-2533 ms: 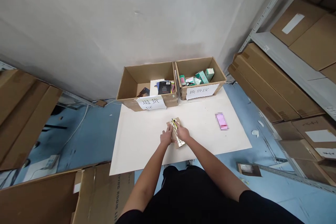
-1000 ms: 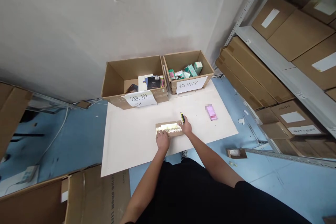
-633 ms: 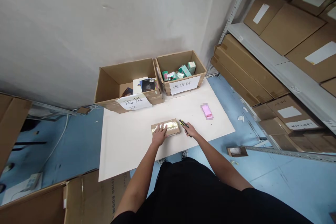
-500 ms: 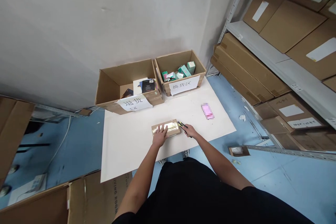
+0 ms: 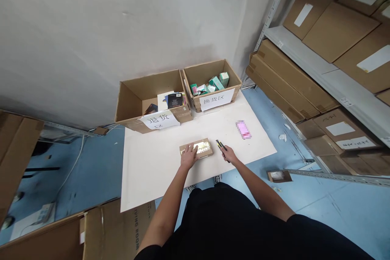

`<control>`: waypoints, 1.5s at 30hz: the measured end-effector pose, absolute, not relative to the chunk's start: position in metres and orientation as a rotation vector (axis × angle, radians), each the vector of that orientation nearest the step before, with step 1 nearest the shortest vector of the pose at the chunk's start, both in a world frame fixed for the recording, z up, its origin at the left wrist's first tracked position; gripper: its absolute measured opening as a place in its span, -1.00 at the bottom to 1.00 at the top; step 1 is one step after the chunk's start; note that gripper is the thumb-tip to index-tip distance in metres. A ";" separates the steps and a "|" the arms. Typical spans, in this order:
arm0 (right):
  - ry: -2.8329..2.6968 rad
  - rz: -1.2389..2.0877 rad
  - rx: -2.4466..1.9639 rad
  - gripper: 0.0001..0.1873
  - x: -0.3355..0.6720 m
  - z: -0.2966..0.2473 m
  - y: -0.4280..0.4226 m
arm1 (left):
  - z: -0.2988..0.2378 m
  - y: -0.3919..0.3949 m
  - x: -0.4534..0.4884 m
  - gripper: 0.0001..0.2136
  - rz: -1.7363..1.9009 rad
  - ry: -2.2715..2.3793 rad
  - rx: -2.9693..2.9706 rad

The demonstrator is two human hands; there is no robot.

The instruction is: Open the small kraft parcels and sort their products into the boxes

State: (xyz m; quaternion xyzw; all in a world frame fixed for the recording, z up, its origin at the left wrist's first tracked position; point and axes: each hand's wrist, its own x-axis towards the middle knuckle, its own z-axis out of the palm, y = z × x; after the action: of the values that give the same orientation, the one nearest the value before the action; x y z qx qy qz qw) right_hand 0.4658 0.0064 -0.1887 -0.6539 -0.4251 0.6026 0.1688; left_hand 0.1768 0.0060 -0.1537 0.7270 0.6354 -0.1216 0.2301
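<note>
A small brown cardboard box [image 5: 207, 151] with shiny tape along its top lies on the white table [image 5: 146, 170]. My left hand [image 5: 189, 156] rests on the box's left part, fingers spread. To the right of the box, my right hand [image 5: 229, 155] is closed round a black and yellow box cutter [image 5: 222, 146], which points up and to the left. A gap separates the cutter from the box. Farther right on the table lies a pink item [image 5: 243, 129], blurred by pixels.
Two open cartons stand at the table's back: the left carton [image 5: 131, 124] holds books or flat packs, the right carton [image 5: 195, 103] several green-white boxes. Both bear paper signs. A shelf [image 5: 323, 71] of boxes rises at right; another large carton [image 5: 112, 231] stands at lower left.
My right hand has drawn the box cutter away from the box's right end, towards the right. My left hand stays on the box. The whole view has shifted slightly.
</note>
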 end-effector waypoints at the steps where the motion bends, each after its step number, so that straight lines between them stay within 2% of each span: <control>1: -1.197 1.624 -1.902 -0.52 0.453 -0.190 0.003 | -0.153 0.009 0.173 -0.33 -0.307 1.765 1.988; 3: -1.275 1.515 -2.015 -0.51 0.423 -0.192 -0.002 | -0.151 0.014 0.165 -0.33 -0.276 1.831 1.937; 6: -1.380 1.383 -2.187 -0.39 0.384 -0.193 0.005 | -0.149 0.010 0.154 -0.35 -0.294 1.941 1.848; 10: -1.436 1.270 -2.295 -0.29 0.354 -0.189 0.053 | -0.149 -0.019 0.156 -0.36 -0.323 2.083 1.735; 14: -1.626 1.133 -2.198 -0.37 0.334 -0.179 0.115 | -0.151 -0.045 0.176 -0.48 -0.356 1.824 1.788; 17: -1.747 1.075 -2.054 -0.46 0.334 -0.171 0.136 | -0.149 -0.037 0.187 -0.56 -0.293 1.773 1.911; 19: -1.706 1.011 -2.058 -0.47 0.349 -0.168 0.132 | -0.147 -0.015 0.189 -0.47 -0.262 1.765 2.028; 24: -1.594 1.043 -2.197 -0.35 0.405 -0.188 0.058 | -0.147 0.053 0.181 -0.03 -0.406 1.372 2.235; 28: -1.485 1.293 -2.230 -0.36 0.414 -0.208 0.010 | -0.155 0.074 0.169 0.08 -0.516 1.305 2.140; 35: -1.470 1.172 -2.256 -0.39 0.389 -0.191 0.084 | -0.170 0.018 0.184 -0.24 -0.555 1.748 1.924; 38: -1.529 1.183 -2.155 -0.54 0.388 -0.185 0.102 | -0.179 -0.013 0.202 -0.38 -0.477 1.955 1.941; 41: -1.415 1.328 -2.036 -0.71 0.401 -0.188 0.085 | -0.186 -0.030 0.210 -0.42 -0.370 2.061 1.986; 45: -1.309 1.568 -1.868 -0.73 0.430 -0.195 0.042 | -0.191 -0.029 0.204 -0.42 -0.349 2.041 2.025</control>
State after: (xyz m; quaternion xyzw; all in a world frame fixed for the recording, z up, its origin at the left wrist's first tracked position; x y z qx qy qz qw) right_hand 0.4303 0.0417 -0.1951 -0.6632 -0.4645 0.5567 0.1858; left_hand 0.2039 -0.0293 -0.1908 0.6940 0.6993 -0.1197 0.1224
